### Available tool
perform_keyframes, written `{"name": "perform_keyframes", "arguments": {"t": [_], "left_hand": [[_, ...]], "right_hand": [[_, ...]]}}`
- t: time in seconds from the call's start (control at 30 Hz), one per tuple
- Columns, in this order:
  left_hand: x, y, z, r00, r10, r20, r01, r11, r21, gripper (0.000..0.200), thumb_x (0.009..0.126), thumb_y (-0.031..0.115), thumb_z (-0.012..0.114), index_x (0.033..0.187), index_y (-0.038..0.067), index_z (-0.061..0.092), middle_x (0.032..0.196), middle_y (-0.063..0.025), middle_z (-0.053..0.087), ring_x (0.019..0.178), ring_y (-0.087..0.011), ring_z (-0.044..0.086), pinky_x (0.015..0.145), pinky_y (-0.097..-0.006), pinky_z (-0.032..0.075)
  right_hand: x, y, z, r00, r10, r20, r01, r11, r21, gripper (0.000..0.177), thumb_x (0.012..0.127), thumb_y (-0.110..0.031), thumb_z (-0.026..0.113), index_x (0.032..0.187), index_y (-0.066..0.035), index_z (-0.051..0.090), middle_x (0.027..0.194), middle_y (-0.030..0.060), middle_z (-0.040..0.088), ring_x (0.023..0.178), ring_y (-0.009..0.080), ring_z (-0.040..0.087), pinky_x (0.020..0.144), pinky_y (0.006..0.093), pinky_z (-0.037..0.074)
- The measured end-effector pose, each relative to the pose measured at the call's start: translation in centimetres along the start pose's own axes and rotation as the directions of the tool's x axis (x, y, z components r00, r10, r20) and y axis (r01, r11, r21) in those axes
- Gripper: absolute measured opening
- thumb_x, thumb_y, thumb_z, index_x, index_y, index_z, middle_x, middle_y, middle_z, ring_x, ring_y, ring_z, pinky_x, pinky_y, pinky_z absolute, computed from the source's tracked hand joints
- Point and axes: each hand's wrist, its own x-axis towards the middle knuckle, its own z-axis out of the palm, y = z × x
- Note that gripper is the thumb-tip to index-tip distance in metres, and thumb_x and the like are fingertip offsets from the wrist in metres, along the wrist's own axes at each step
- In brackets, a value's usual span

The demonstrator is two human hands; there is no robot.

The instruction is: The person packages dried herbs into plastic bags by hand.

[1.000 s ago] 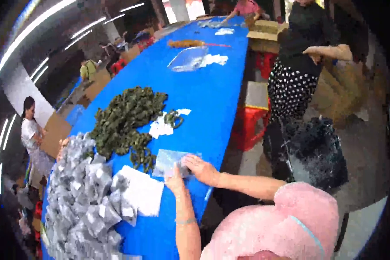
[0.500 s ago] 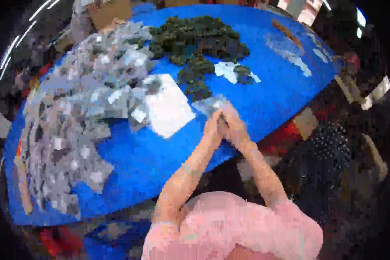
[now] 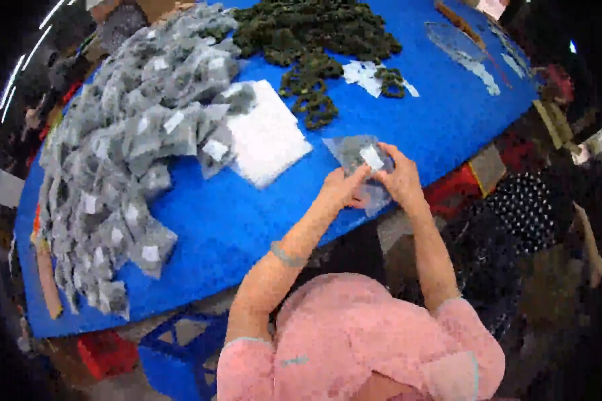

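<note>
My left hand (image 3: 340, 189) and right hand (image 3: 403, 180) pinch one bag (image 3: 354, 148), both grips closed on it. Probably this holds it taut above the desk (image 3: 247, 214).

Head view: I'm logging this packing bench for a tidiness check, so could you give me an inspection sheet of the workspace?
Surface: blue table, loaded across its left and far parts.
Job's things: clear bag with a white label, held at the table's near edge; white stack beside it.
Clutter: heap of grey packets; dark green pile; loose white slips.
Grips: left hand and right hand both pinch the clear bag.
Cables: nothing seen.
Surroundings: red object below the table; dotted fabric at the right.
</note>
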Motion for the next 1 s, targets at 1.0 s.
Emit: {"name": "perform_keyframes", "arguments": {"t": [1.0], "left_hand": [[4.2, 1.0, -2.4, 0.737, 0.661, 0.141, -0.477, 0.361, 0.802, 0.036, 0.096, 0.022, 0.06, 0.124, -0.002, 0.061, 0.114, -0.0212, 0.063, 0.098, -0.031, 0.062, 0.087, -0.0365, 0.05]], "right_hand": [[0.0, 2.5, 3.2, 0.972, -0.127, -0.197, 0.156, 0.978, 0.141, 0.059, 0.074, -0.022, 0.076, 0.129, -0.007, 0.058, 0.114, 0.0124, 0.064, 0.093, 0.0297, 0.065, 0.085, 0.0365, 0.054]]}}
